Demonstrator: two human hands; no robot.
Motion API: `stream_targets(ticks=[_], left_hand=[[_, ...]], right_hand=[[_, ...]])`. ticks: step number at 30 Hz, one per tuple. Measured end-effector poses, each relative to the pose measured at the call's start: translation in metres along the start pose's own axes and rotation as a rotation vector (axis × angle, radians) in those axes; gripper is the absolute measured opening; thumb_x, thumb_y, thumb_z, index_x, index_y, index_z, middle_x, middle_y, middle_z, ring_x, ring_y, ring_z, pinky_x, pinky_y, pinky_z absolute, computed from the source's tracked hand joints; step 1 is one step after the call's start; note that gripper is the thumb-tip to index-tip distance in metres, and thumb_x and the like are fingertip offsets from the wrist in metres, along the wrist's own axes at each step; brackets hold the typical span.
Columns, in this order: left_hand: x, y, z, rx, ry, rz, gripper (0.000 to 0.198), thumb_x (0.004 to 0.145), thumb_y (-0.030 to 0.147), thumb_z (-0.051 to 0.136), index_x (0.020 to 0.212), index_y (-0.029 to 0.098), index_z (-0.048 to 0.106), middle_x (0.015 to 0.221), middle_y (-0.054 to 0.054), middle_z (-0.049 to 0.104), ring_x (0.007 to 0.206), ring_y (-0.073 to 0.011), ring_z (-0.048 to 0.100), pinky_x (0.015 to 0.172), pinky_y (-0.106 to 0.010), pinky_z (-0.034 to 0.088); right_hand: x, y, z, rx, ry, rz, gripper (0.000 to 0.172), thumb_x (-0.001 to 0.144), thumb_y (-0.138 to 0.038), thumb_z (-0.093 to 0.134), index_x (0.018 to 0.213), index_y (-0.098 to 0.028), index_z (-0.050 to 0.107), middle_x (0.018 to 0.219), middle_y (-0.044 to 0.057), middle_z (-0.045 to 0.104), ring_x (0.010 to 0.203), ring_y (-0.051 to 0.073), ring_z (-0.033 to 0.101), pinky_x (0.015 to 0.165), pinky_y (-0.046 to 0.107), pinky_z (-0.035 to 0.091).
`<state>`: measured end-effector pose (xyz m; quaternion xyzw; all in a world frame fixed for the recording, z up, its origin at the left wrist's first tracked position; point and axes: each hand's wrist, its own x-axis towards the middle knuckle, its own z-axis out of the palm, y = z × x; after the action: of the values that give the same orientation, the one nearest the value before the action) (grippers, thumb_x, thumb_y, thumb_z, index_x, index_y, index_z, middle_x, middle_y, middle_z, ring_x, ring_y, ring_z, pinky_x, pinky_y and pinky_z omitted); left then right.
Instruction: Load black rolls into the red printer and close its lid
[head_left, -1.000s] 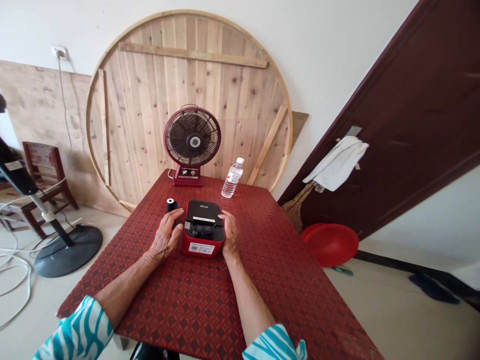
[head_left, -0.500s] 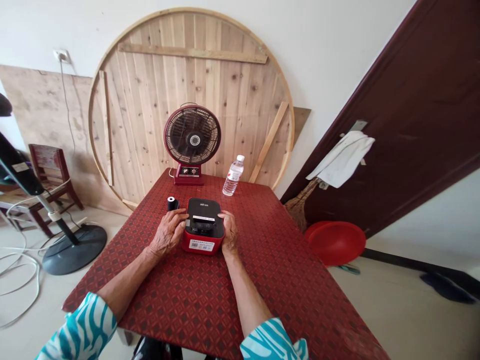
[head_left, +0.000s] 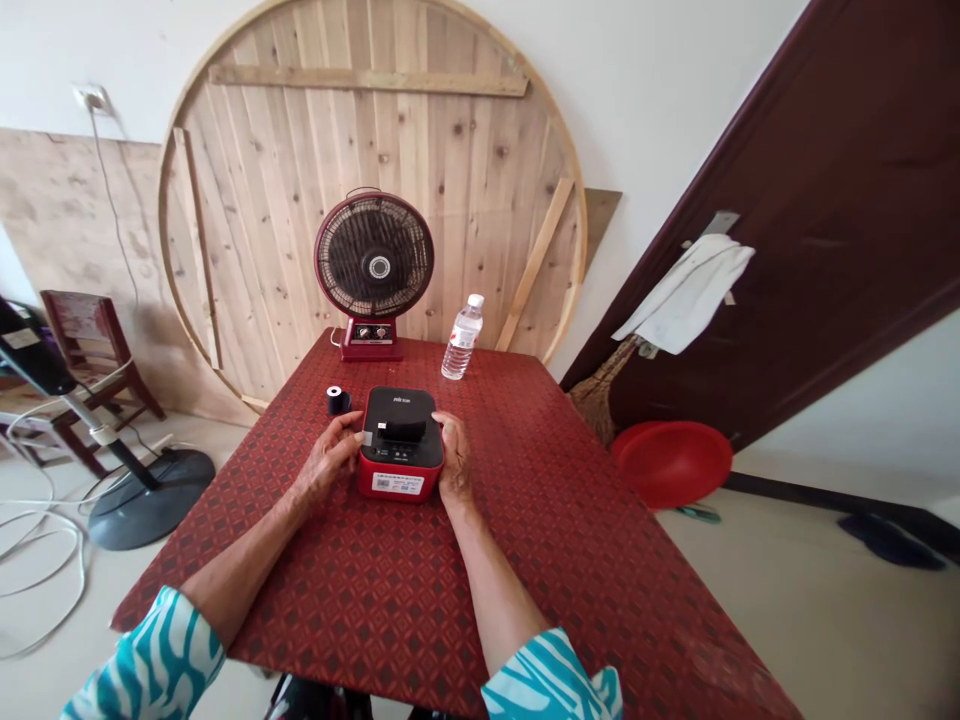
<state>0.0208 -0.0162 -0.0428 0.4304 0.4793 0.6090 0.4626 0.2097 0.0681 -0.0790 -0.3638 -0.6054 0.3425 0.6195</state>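
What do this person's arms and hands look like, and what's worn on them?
The left sleeve and right sleeve are white with wavy turquoise stripes, leaving the left forearm and right forearm bare. No gloves cover the left hand or right hand, and no watch or bracelet shows; rings are too small to tell.

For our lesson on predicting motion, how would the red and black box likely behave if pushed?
The red and black box would probably slide rather than tip, being low and broad. Its straight walls suggest a stiff shell. Its flat sides make rolling unlikely.
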Motion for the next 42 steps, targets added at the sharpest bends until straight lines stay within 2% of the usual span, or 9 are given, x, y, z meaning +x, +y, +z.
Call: stream_targets(ticks=[3, 5, 9, 12, 18, 21, 27, 42], left_hand=[[0.005, 0.0, -0.002, -0.082, -0.038, -0.041, 0.074, 0.07, 0.043, 0.071, 0.133, 0.014, 0.046, 0.055, 0.008, 0.053, 0.042, -0.0073, 0.043, 0.045, -0.021, 0.029], [0.008, 0.0, -0.005, -0.118, -0.064, -0.075, 0.077, 0.069, 0.04, 0.073, 0.135, 0.013, 0.044, 0.055, 0.008, 0.054, 0.04, -0.0066, 0.042, 0.044, -0.021, 0.029], [0.012, 0.002, -0.009, -0.184, -0.088, -0.166, 0.078, 0.067, 0.033, 0.074, 0.136, 0.011, 0.045, 0.054, 0.007, 0.056, 0.039, -0.0064, 0.044, 0.043, -0.02, 0.031], [0.013, 0.004, -0.009, -0.222, -0.081, -0.207, 0.075, 0.066, 0.028, 0.075, 0.133, 0.012, 0.047, 0.055, 0.006, 0.058, 0.039, -0.0066, 0.046, 0.042, -0.019, 0.034], [0.013, 0.009, -0.006, -0.299, -0.064, -0.279, 0.063, 0.059, 0.022, 0.078, 0.118, 0.015, 0.059, 0.065, 0.004, 0.064, 0.044, -0.0051, 0.052, 0.042, -0.015, 0.04], [0.013, 0.011, -0.005, -0.311, -0.07, -0.28, 0.06, 0.058, 0.021, 0.079, 0.115, 0.015, 0.061, 0.067, 0.004, 0.065, 0.045, -0.0062, 0.054, 0.041, -0.016, 0.042], [0.014, 0.013, -0.004, -0.241, -0.048, -0.25, 0.061, 0.056, 0.02, 0.078, 0.115, 0.012, 0.06, 0.061, 0.005, 0.063, 0.038, -0.0058, 0.049, 0.038, -0.018, 0.041], [0.013, 0.013, -0.004, -0.17, -0.048, -0.221, 0.064, 0.059, 0.026, 0.075, 0.119, 0.013, 0.059, 0.063, 0.006, 0.06, 0.041, -0.0049, 0.046, 0.042, -0.018, 0.037]], right_hand=[[-0.002, 0.002, 0.003, 0.048, 0.044, 0.098, 0.052, 0.09, -0.055, 0.036, 0.124, -0.021, 0.055, 0.125, 0.009, 0.061, 0.12, 0.021, 0.053, 0.107, 0.041, 0.035], [-0.002, 0.005, 0.006, 0.086, 0.055, 0.149, 0.056, 0.089, -0.058, 0.038, 0.127, -0.02, 0.054, 0.126, 0.01, 0.061, 0.119, 0.022, 0.054, 0.106, 0.041, 0.037], [0.0, 0.009, 0.009, 0.125, 0.042, 0.218, 0.06, 0.087, -0.062, 0.037, 0.122, -0.018, 0.058, 0.126, 0.011, 0.063, 0.119, 0.024, 0.055, 0.103, 0.041, 0.038], [0.002, 0.007, 0.01, 0.117, 0.042, 0.204, 0.058, 0.087, -0.061, 0.036, 0.12, -0.019, 0.06, 0.124, 0.01, 0.064, 0.119, 0.023, 0.054, 0.102, 0.039, 0.039], [0.004, 0.004, 0.01, 0.129, 0.036, 0.189, 0.053, 0.088, -0.058, 0.037, 0.115, -0.02, 0.063, 0.118, 0.008, 0.068, 0.113, 0.023, 0.057, 0.1, 0.037, 0.041], [0.005, 0.003, 0.01, 0.134, 0.029, 0.202, 0.052, 0.088, -0.058, 0.037, 0.114, -0.02, 0.064, 0.119, 0.008, 0.067, 0.114, 0.023, 0.057, 0.102, 0.039, 0.04], [0.005, 0.003, 0.011, 0.147, 0.041, 0.224, 0.05, 0.088, -0.055, 0.04, 0.114, -0.02, 0.065, 0.121, 0.007, 0.066, 0.116, 0.023, 0.056, 0.103, 0.038, 0.039], [0.007, 0.003, 0.011, 0.163, 0.065, 0.247, 0.046, 0.087, -0.052, 0.043, 0.112, -0.022, 0.067, 0.12, 0.006, 0.067, 0.115, 0.022, 0.057, 0.104, 0.038, 0.04]])
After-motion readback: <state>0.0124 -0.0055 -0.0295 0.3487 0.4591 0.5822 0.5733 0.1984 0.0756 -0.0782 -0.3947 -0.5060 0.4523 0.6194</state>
